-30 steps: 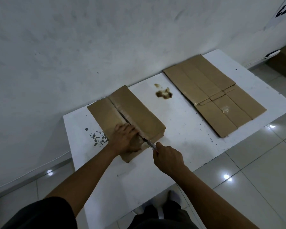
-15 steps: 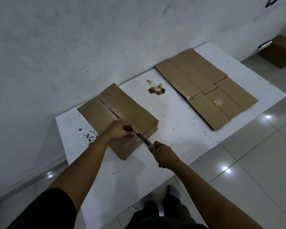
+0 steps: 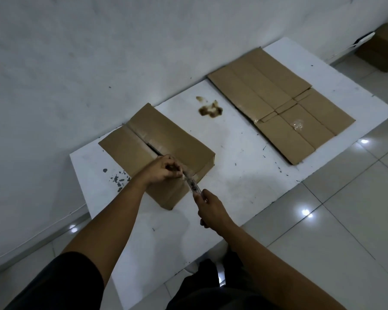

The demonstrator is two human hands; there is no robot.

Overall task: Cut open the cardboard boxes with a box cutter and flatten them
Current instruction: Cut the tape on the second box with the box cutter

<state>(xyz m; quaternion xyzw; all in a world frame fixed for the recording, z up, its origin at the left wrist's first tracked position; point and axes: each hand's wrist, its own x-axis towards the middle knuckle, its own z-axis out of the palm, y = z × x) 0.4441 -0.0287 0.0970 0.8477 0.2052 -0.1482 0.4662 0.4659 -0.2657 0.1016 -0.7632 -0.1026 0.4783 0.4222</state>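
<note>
Two hands work the taped box (image 3: pixel 166 139) at the desk's (image 3: pixel 244 175) nine o'clock: left hand (image 3: pixel 164 170) pinching its seam, right hand (image 3: pixel 211 206) gripping the box cutter (image 3: pixel 193 186).

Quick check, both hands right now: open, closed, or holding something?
Left hand: fingers curled on the taped seam of the cardboard box; what it pinches cannot be told.
Right hand: closed around the box cutter.
</note>
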